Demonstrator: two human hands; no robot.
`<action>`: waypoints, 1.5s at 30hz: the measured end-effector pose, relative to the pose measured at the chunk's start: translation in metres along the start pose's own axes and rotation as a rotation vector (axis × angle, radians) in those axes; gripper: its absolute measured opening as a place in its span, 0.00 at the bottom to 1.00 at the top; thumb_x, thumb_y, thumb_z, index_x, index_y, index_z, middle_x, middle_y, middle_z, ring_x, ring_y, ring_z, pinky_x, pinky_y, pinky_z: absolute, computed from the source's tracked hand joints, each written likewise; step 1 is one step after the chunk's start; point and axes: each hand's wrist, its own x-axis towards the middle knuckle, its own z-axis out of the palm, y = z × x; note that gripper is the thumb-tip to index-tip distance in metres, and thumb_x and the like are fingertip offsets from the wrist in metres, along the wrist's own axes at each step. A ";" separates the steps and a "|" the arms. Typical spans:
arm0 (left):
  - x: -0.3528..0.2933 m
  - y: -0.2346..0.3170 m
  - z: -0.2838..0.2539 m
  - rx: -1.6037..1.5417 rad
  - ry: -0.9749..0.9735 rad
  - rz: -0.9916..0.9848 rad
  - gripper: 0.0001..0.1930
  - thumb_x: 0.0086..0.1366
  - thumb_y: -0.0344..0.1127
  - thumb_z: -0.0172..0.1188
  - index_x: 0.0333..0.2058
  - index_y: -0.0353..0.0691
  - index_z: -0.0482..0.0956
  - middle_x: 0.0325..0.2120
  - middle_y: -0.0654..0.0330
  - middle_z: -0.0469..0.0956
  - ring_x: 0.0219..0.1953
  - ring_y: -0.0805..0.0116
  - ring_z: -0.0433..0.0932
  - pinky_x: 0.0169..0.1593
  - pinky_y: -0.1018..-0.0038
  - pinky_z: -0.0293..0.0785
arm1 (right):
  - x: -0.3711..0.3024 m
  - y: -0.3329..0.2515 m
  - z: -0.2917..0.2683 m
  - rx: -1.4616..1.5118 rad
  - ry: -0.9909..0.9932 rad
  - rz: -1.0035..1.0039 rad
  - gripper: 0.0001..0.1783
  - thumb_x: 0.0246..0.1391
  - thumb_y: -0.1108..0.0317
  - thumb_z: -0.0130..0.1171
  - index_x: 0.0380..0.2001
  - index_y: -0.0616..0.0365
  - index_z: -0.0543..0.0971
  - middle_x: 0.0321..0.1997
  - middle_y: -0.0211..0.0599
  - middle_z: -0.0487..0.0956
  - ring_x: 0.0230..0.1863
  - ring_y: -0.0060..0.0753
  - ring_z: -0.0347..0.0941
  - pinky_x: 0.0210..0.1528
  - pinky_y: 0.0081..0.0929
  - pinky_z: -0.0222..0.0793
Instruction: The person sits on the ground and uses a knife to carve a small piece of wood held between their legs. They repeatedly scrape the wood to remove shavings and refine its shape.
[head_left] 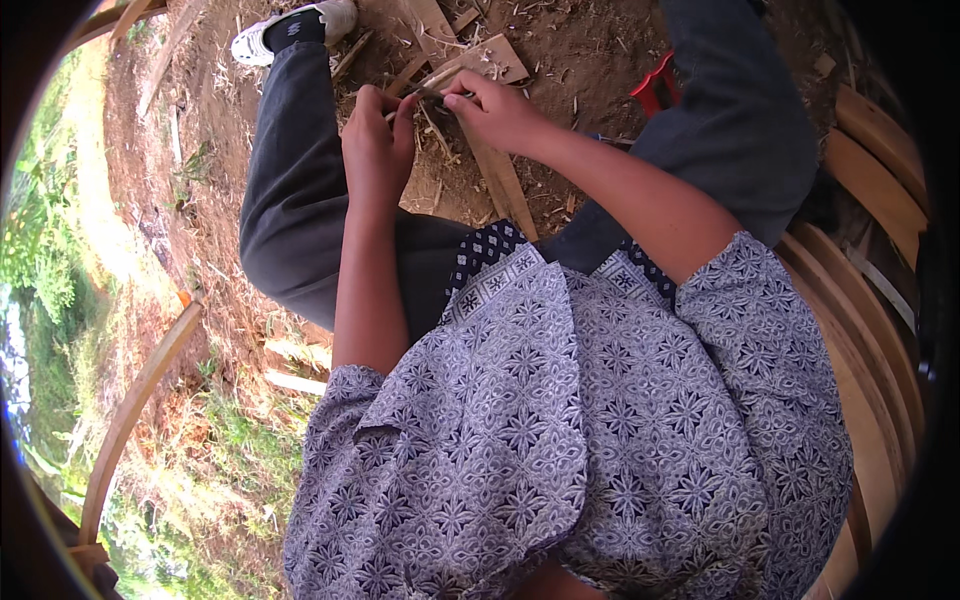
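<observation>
both hands pinch one thin strip [432, 92]: left hand [375, 135], right hand [492, 108]. shavings [440, 150] lie below, so work looks underway; end point unclear.

Shirt [560, 420] patterned in blue-and-white floral tiles, trousers [290, 190] dark grey, shoe [285, 30] white with black sock, tool [655, 85] red, soil [590, 50] reddish-brown, planks [495, 60] pale tan.

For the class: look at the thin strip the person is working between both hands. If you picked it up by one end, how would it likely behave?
The thin strip, pinched between the left hand and right hand, looks slender like the splinters on the ground, so it is probably very light. Being so narrow, it would likely flex or droop somewhat and could snap if bent hard. It seems flat, so unlikely to roll.
</observation>
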 end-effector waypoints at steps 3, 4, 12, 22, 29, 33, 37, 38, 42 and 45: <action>0.003 -0.004 0.001 0.022 0.001 0.028 0.12 0.69 0.33 0.67 0.33 0.34 0.73 0.26 0.49 0.80 0.29 0.49 0.82 0.35 0.61 0.77 | 0.007 0.025 0.009 0.039 0.072 -0.134 0.18 0.70 0.50 0.56 0.50 0.52 0.77 0.35 0.38 0.81 0.33 0.35 0.77 0.38 0.36 0.71; 0.004 0.000 0.000 0.033 -0.015 0.004 0.12 0.69 0.33 0.67 0.33 0.34 0.73 0.26 0.49 0.80 0.29 0.48 0.82 0.35 0.61 0.77 | 0.012 0.033 0.003 -0.017 0.016 0.089 0.18 0.70 0.50 0.55 0.49 0.53 0.77 0.35 0.38 0.82 0.34 0.35 0.78 0.40 0.37 0.72; 0.003 -0.002 0.002 0.017 -0.020 -0.010 0.13 0.70 0.35 0.68 0.33 0.34 0.73 0.26 0.49 0.80 0.28 0.49 0.82 0.34 0.61 0.76 | 0.013 0.031 -0.003 -0.060 -0.016 0.103 0.18 0.70 0.50 0.56 0.50 0.53 0.78 0.36 0.38 0.83 0.36 0.38 0.80 0.42 0.37 0.73; -0.008 0.018 0.008 -0.031 -0.198 0.018 0.13 0.67 0.38 0.71 0.34 0.38 0.76 0.25 0.54 0.80 0.28 0.55 0.83 0.34 0.64 0.76 | 0.019 0.044 -0.029 0.207 -0.290 0.389 0.21 0.71 0.63 0.50 0.65 0.44 0.67 0.40 0.32 0.84 0.30 0.20 0.77 0.32 0.25 0.75; -0.015 0.014 0.022 0.090 -0.244 0.116 0.12 0.71 0.41 0.64 0.44 0.42 0.73 0.29 0.51 0.81 0.31 0.46 0.82 0.35 0.55 0.76 | 0.026 0.049 -0.024 0.256 -0.328 0.472 0.26 0.67 0.68 0.45 0.67 0.42 0.67 0.34 0.29 0.79 0.29 0.21 0.73 0.32 0.25 0.72; -0.020 0.018 0.025 0.151 -0.405 0.076 0.10 0.74 0.41 0.57 0.44 0.42 0.72 0.32 0.49 0.81 0.34 0.43 0.83 0.36 0.51 0.77 | 0.027 0.058 -0.020 0.124 -0.195 0.430 0.20 0.67 0.60 0.52 0.60 0.46 0.73 0.37 0.36 0.82 0.34 0.31 0.78 0.39 0.34 0.75; -0.029 0.011 0.038 0.172 -0.428 0.128 0.09 0.75 0.39 0.54 0.43 0.41 0.70 0.33 0.48 0.79 0.34 0.43 0.82 0.37 0.51 0.77 | 0.024 0.074 -0.016 -0.169 -0.034 0.182 0.20 0.66 0.48 0.58 0.49 0.51 0.79 0.38 0.40 0.85 0.38 0.43 0.83 0.45 0.42 0.76; -0.032 0.007 0.042 0.173 -0.420 0.142 0.09 0.75 0.39 0.54 0.43 0.40 0.70 0.33 0.49 0.79 0.34 0.43 0.82 0.36 0.51 0.77 | 0.022 0.069 -0.019 -0.205 -0.066 0.191 0.21 0.66 0.46 0.58 0.48 0.51 0.80 0.38 0.40 0.85 0.38 0.43 0.83 0.45 0.42 0.76; -0.036 -0.001 0.052 0.192 -0.389 0.187 0.09 0.73 0.39 0.55 0.42 0.39 0.70 0.30 0.50 0.79 0.32 0.45 0.83 0.34 0.52 0.78 | 0.011 0.036 -0.036 -0.327 -0.175 0.230 0.23 0.65 0.42 0.59 0.45 0.51 0.80 0.35 0.39 0.85 0.39 0.43 0.83 0.45 0.42 0.75; -0.036 -0.003 0.056 0.203 -0.333 0.233 0.09 0.71 0.37 0.56 0.41 0.39 0.71 0.29 0.52 0.79 0.29 0.48 0.83 0.31 0.55 0.79 | 0.009 0.035 -0.042 -0.406 -0.170 0.234 0.25 0.64 0.39 0.59 0.45 0.51 0.81 0.35 0.39 0.85 0.39 0.44 0.84 0.45 0.43 0.75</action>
